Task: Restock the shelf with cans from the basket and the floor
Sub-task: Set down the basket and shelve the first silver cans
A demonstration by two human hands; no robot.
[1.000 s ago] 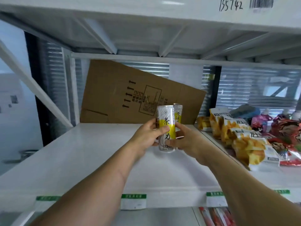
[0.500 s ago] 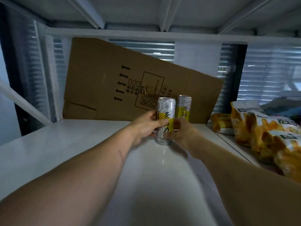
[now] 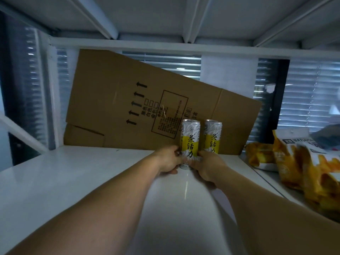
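Slim metal cans [image 3: 189, 140] upright on glossy shelf [image 3: 73, 181], both hands gripping

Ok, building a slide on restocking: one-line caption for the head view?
Both hands, left hand and right hand, set two yellow-and-white cans upright on the white shelf, before leaning cardboard.

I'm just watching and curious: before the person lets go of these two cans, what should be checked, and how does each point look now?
1. Left can upright: ok.
2. Right can upright: ok.
3. Left can's base on the shelf: cannot tell, the left hand covers part of it.
4. Right can's base on the shelf: cannot tell, hidden behind the right hand.
5. Cans stand in front of the cardboard, without tipping it: ok.
6. Apart from the snack bags: ok.
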